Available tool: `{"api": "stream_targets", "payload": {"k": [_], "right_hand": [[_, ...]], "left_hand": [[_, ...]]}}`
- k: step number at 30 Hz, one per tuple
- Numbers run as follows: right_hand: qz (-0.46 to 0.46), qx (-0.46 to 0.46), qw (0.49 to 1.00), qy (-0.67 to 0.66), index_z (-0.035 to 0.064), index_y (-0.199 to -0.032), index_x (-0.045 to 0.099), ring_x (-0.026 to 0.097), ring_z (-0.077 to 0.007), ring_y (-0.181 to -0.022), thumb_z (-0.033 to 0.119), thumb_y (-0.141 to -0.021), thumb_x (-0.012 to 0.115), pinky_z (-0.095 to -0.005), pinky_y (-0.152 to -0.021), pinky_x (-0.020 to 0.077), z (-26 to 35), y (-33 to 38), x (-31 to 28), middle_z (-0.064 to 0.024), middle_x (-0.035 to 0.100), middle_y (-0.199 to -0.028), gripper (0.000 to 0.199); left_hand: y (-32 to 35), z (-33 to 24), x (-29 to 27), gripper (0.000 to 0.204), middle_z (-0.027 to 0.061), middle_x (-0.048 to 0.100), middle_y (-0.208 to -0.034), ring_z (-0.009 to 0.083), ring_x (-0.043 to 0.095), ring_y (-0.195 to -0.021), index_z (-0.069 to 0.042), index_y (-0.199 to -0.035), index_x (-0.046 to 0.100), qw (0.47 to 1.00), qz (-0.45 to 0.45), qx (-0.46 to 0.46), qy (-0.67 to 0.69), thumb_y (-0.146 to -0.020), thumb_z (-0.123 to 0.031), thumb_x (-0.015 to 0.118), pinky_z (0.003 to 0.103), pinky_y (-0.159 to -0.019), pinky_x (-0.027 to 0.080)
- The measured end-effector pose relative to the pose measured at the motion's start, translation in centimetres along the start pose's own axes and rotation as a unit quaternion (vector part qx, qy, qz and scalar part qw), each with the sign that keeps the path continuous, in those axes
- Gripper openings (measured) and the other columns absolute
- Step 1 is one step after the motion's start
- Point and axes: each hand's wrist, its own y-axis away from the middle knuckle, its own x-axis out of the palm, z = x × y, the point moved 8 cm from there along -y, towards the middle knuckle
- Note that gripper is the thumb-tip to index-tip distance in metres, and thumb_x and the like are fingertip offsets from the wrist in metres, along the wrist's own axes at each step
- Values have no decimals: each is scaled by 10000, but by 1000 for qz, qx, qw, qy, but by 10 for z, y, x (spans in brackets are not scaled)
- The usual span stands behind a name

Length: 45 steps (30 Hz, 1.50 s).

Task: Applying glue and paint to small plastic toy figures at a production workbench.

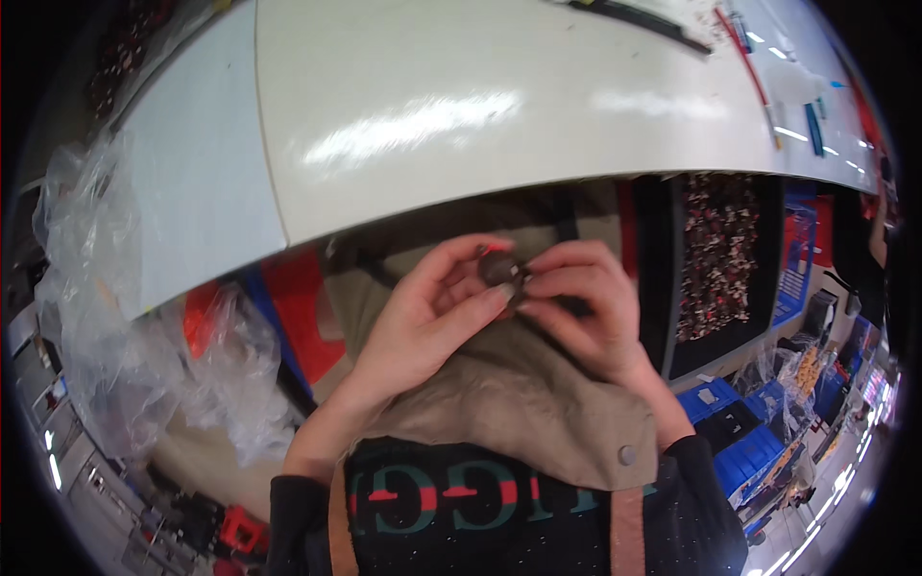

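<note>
My left hand [423,317] and my right hand [586,307] meet just below the near edge of a white table [461,106], over a tan cloth apron [509,403] on my lap. Between the fingertips of both hands sits a small dark round part [499,267]. The left thumb and forefinger pinch its left side. The right fingers close on its right side, where a tiny metal piece shows. Most of the part is hidden by fingers.
Clear plastic bags [106,317] hang at the left. Blue crates [740,432] stand at the lower right, beside a dark tray of small mixed pieces [720,254]. Pens and thin tools [768,86] lie on the table's far right.
</note>
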Motion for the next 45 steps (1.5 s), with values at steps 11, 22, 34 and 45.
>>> {"api": "stream_targets", "payload": {"k": [11,22,34,45], "right_hand": [[-87,-70,976,185,-9,-995,560,537,-205,-937,-61,-747,604,-285,-814,420,145,-108,-98,-117,574,-996,257],[-12,-85,857,509,34,-1132,558,506,-305,-1073,53,-870,523,-357,-922,384,272,-92,65,-142,559,-1116,265],[-23,-162,933,321,28,-1296,443,504,-224,-1089,108,-951,418,-296,-923,382,417,-20,124,-115,473,-1296,355],[31,97,882,-459,15,-1158,455,321,-67,-399,326,-974,369,-212,-326,235,261,6,133,3,423,-555,371]], "left_hand": [[77,-111,30,394,128,524,-1164,179,515,-1090,-32,-1272,389,998,32,2,-60,-909,-115,518,318,-917,450],[314,-103,-61,433,100,501,-1175,153,542,-1042,-35,-1334,311,984,119,126,30,-939,-105,474,294,-895,462],[502,-136,-64,495,88,468,-1165,103,539,-964,-26,-1345,300,990,86,108,-1,-924,-161,522,260,-881,460],[325,-114,-63,478,92,459,-1209,165,522,-1067,-33,-1324,342,993,21,112,-39,-886,-27,536,326,-911,461]]}}
